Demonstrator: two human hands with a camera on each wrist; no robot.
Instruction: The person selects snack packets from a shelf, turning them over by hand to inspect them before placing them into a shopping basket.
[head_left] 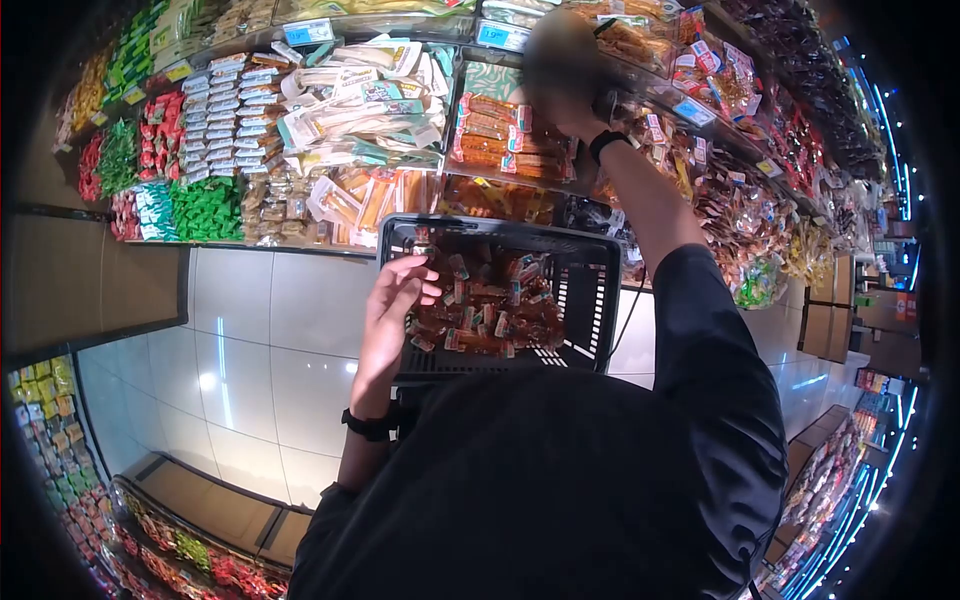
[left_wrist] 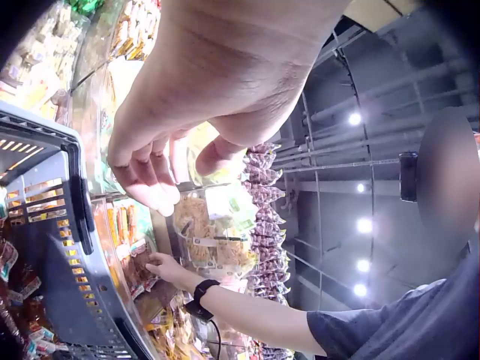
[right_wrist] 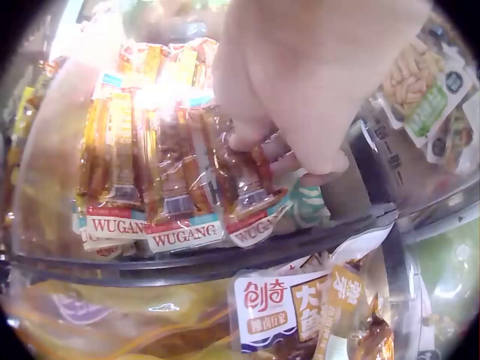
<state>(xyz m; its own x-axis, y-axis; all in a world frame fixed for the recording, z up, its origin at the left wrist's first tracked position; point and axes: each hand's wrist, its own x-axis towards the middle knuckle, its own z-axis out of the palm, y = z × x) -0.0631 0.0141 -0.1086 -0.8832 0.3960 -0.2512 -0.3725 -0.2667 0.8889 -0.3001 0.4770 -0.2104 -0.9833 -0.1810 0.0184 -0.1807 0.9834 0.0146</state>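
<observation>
My right hand [right_wrist: 292, 90] is down in a shelf bin, its fingers and thumb curled round a snack packet [right_wrist: 244, 180] of brownish-orange sticks with a "WUGANG" label. Similar packets [right_wrist: 176, 180] lie in a row beside it. In the head view a blurred patch covers much of that hand. My left hand [head_left: 392, 297] hangs over the left side of a black shopping basket [head_left: 590, 300], fingers loosely bent and holding nothing. Inside the basket lies a pile of reddish-brown snack packets [head_left: 485, 320] with pale labels.
Dividers separate the shelf bins. Long white-and-green packets [head_left: 370, 105] fill the bin to the left, beside small green packets [head_left: 207, 208]. Price tags [head_left: 503, 36] line the shelf edge behind. Tiled floor [head_left: 240, 370] shows left of the basket. A thin cable [head_left: 628, 325] hangs near its right side.
</observation>
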